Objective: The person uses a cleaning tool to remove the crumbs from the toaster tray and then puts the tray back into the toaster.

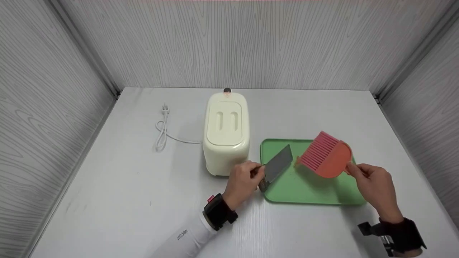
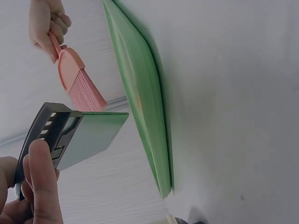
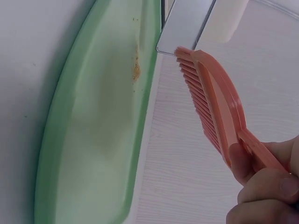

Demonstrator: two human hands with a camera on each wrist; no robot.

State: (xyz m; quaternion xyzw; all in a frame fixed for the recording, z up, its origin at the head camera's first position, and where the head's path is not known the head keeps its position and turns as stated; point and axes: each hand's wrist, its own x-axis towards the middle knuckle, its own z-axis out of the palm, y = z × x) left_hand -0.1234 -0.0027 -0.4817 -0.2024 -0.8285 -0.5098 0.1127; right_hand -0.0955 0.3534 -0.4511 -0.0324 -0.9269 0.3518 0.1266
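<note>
My right hand (image 1: 376,184) pinches the short handle of a small coral hand brush (image 1: 335,161) with pink bristles. The brush is tilted above a green tray (image 1: 322,199), its bristles pointing left. My left hand (image 1: 244,182) grips the dark slotted handle of a flat grey scraper-like plate (image 1: 279,163), whose exact kind I cannot tell. That plate slants over the tray's left end, apart from the bristles in the left wrist view. Brownish crumbs (image 3: 136,70) lie on the tray between the two tools.
A cream toaster (image 1: 226,154) with a covered top stands just left of the tray, close to my left hand. Its white cord (image 1: 163,134) lies looped on the white table (image 1: 143,208) to the left. Grey wood-grain panels (image 1: 229,43) enclose the back and sides.
</note>
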